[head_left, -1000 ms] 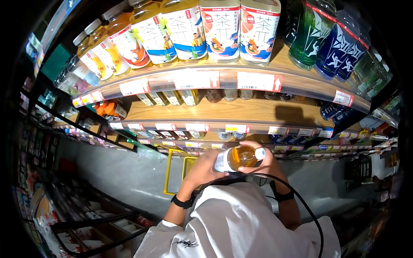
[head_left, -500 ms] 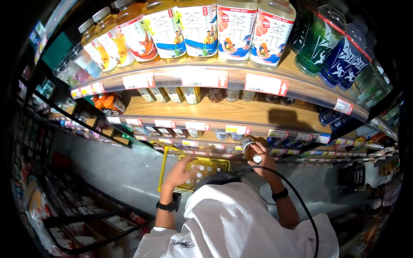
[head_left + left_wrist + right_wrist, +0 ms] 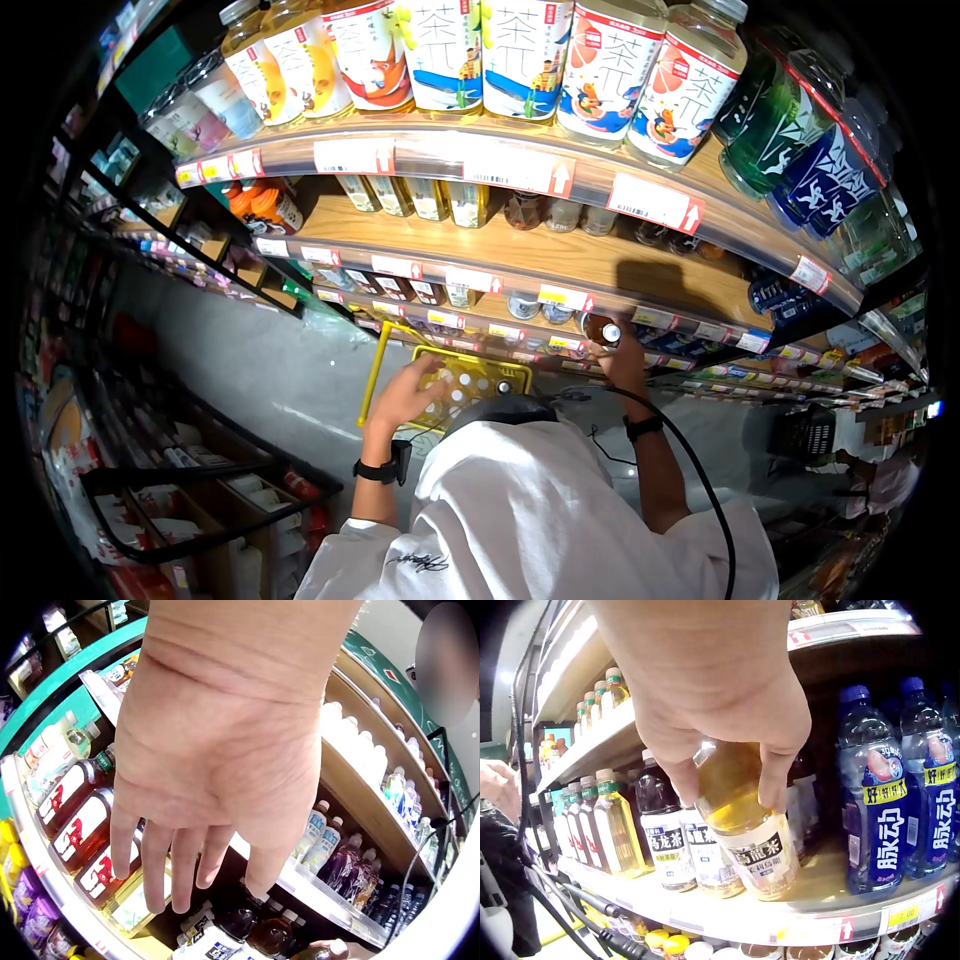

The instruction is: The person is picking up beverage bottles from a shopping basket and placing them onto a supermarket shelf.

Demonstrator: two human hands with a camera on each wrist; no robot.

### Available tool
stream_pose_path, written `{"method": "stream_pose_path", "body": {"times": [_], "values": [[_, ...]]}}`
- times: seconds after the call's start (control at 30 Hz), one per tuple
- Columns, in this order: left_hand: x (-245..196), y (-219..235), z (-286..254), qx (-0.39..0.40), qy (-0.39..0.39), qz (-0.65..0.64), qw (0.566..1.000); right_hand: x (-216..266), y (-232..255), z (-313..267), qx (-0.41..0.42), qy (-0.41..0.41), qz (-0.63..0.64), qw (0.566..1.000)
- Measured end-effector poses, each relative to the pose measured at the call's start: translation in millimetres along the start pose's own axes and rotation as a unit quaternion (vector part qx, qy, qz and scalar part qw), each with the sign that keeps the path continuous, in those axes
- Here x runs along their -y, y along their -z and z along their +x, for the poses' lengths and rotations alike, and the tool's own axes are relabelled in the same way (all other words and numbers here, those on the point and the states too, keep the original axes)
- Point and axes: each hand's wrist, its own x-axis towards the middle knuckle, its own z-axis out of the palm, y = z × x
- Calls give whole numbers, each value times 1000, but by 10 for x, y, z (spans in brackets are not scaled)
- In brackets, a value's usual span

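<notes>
In the right wrist view, my right hand (image 3: 712, 697) grips a bottle of amber oolong tea (image 3: 754, 859) from above, thumb and fingers around its upper part. The bottle leans slightly at the front of a shelf, beside similar oolong tea bottles (image 3: 667, 840). From the head view, the right hand (image 3: 627, 362) and the bottle's white cap (image 3: 610, 332) are at a lower shelf. My left hand (image 3: 405, 388) hangs with nothing in it over a yellow shopping basket (image 3: 370, 385) that contains several capped bottles. Its fingers are extended in the left wrist view, palm showing.
Blue-labelled drink bottles (image 3: 874, 802) stand right of the held bottle. Above, a wooden shelf (image 3: 400, 150) with large tea bottles (image 3: 520, 60) juts out. A black cable (image 3: 690, 460) runs past the right arm. A dark-framed rack (image 3: 200, 500) stands at the left.
Both hands held the bottle at first. The left hand let go and moved left over the basket, while the right hand carried the bottle forward to the shelf. The head view shifted slightly.
</notes>
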Motion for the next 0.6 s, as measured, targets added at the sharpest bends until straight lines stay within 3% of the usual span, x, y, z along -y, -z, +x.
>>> {"method": "stream_pose_path", "body": {"times": [0.1, 0.17, 0.2, 0.27, 0.33, 0.4, 0.43, 0.5, 0.6], "values": [[-10, -18, -21, -6, 7, 19, 1000, -275, -137, 95, -9, 9, -23, 1000], [53, -43, -32, -4, 29, 59, 998, -765, -401, 176, 31, -75, 241, 967], [63, -53, -44, -4, 33, 57, 998, -712, -336, 215, 35, -76, 240, 967], [82, -70, -62, 8, 39, 70, 997, -495, -129, 333, 55, -50, 137, 988], [86, -96, -79, 7, 36, 70, 997, -757, -273, 410, 30, -23, 145, 989], [97, -128, -82, 7, 32, 69, 997, -890, -268, 482, 34, 73, -6, 997], [107, -142, -83, 4, 25, 86, 996, -940, -312, 494, 39, 73, -8, 997], [116, -184, -105, 0, 22, 113, 993, -1035, -411, 512, 9, 113, -132, 985], [149, -189, -147, 28, 45, 91, 994, -1130, -484, 429, -17, 121, -148, 981]]}}
